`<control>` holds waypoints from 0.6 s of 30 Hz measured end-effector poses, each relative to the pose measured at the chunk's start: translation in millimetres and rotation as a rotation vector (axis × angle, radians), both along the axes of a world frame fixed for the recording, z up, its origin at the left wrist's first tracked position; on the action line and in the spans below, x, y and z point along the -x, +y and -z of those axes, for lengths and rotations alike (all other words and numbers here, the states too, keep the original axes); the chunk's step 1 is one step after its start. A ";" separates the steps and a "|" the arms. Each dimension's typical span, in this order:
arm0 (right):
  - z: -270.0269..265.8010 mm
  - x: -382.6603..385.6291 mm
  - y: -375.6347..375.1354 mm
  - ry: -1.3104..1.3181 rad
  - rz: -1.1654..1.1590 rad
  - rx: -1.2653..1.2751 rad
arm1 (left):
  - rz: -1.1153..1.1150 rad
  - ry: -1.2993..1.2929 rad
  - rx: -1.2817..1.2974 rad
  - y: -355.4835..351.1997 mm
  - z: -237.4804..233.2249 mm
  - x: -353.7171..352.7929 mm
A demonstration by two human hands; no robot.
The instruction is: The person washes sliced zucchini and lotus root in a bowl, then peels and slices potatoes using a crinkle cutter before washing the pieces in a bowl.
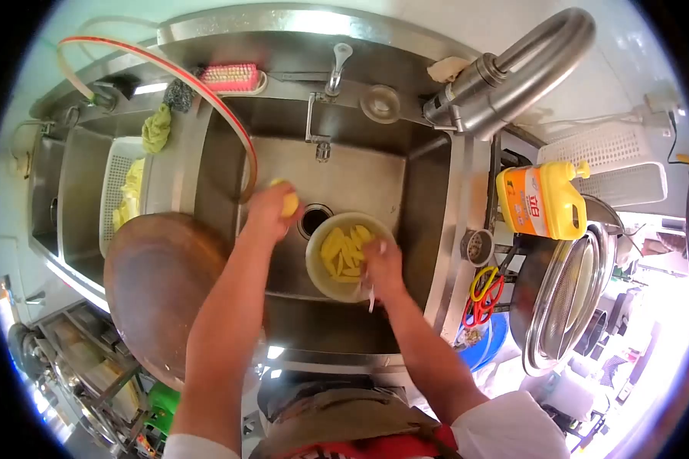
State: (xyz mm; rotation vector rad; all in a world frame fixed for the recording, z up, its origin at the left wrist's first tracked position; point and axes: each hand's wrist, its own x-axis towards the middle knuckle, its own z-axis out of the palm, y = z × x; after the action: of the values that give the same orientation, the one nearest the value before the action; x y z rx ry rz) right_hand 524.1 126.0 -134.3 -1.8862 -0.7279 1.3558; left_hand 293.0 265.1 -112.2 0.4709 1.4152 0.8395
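Observation:
Over the left part of the steel sink [344,183], my left hand [269,210] is closed around a yellow piece [290,204], seemingly a peeled vegetable or fruit. A pale round bowl [314,277] with several long yellow pieces [344,252] stands in the sink, right of the drain [315,218]. At the bowl's right edge is my right hand [383,266], its fingers bent over the rim. A thin white object [371,298] sticks out below these fingers; most of it is hidden.
A large round board [164,294] lies left of the sink. The faucet [333,80] and a red-striped hose [230,115] reach over the basin. A yellow jug [540,200], scissors [484,294] and metal strainers [566,298] are on the right.

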 end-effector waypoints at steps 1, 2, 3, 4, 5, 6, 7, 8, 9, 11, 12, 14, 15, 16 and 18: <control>-39.0 9.6 45.9 -0.113 -0.046 -0.198 | 0.076 0.007 -0.078 11.7 22.7 -4.9; -78.0 19.1 91.7 -0.240 -0.085 -0.391 | 0.147 0.013 -0.159 23.3 45.1 -9.9; -112.5 33.2 135.5 -0.309 -0.064 -0.597 | 0.073 -0.025 -0.073 38.2 17.7 -36.1; -148.9 53.0 168.9 -0.124 0.055 -0.593 | 0.026 -0.076 -0.020 45.3 10.8 -46.9; -163.4 58.4 200.6 -0.366 -0.031 -0.703 | -0.023 -0.125 0.033 52.4 3.9 -57.6; -170.1 60.5 224.0 -0.607 -0.122 -0.797 | -0.047 -0.185 0.063 51.8 9.7 -61.6; -173.5 60.4 241.1 -0.667 -0.207 -0.748 | -0.072 -0.245 0.090 52.6 16.7 -64.8; -176.0 60.1 256.4 -0.725 -0.292 -0.699 | -0.097 -0.304 0.116 55.1 23.6 -67.7; -176.1 59.9 264.7 -0.781 -0.376 -0.643 | -0.121 -0.362 0.146 55.6 29.8 -69.3; -164.9 44.1 271.2 -0.727 -0.319 -0.758 | -0.154 -0.428 0.169 58.0 33.7 -70.3; -165.2 32.8 271.6 -0.600 -0.332 -0.687 | -0.164 -0.435 0.168 54.4 32.4 -70.0; -152.7 30.2 266.0 -0.442 -0.222 -0.640 | -0.142 -0.376 0.174 45.0 28.2 -71.2; -135.5 30.6 262.0 -0.406 -0.102 -0.676 | -0.134 -0.366 0.180 43.8 28.1 -71.0; -116.2 30.7 253.9 -0.368 0.020 -0.707 | -0.133 -0.363 0.174 41.1 33.0 -71.3; -73.8 51.7 219.1 -0.509 -0.039 -0.685 | -0.158 -0.382 0.144 40.2 49.2 -71.2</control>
State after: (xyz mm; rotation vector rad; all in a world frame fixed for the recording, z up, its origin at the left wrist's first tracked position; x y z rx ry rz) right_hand 472.4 345.1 -60.5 -1.6369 -1.2903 0.5115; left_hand 364.2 305.3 -161.4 0.0808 1.1564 0.8927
